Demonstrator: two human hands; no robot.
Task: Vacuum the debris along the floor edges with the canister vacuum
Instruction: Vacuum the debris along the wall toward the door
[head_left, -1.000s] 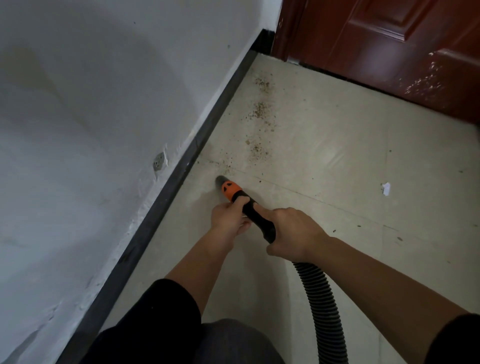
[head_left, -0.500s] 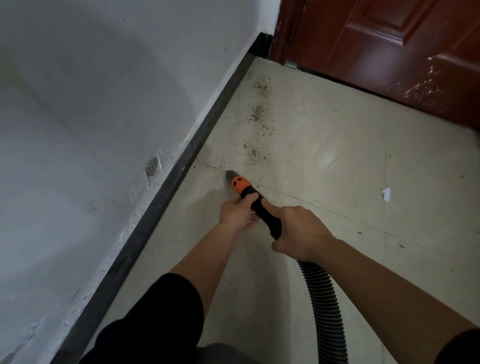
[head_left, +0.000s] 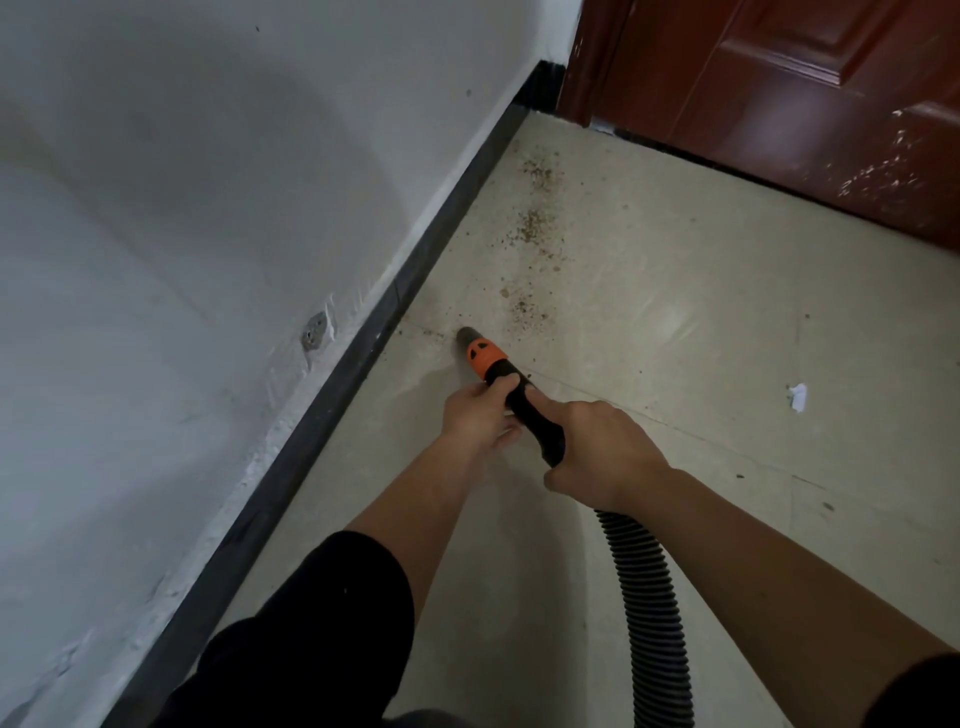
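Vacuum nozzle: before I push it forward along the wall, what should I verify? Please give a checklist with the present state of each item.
1. Left hand and right hand both grip the wand: ok.
2. Nozzle points at the nearest debris patch: ok.
3. Nozzle touches the floor: cannot tell.
4. Hose unkinked where visible: ok.
5. Suction running: cannot tell.
6. Edge by the baseboard cleaned: not ok, specks lie there.

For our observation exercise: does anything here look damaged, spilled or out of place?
Brown debris lies scattered beside the baseboard, a white scrap sits alone on the floor, and the red door has a chipped finish.
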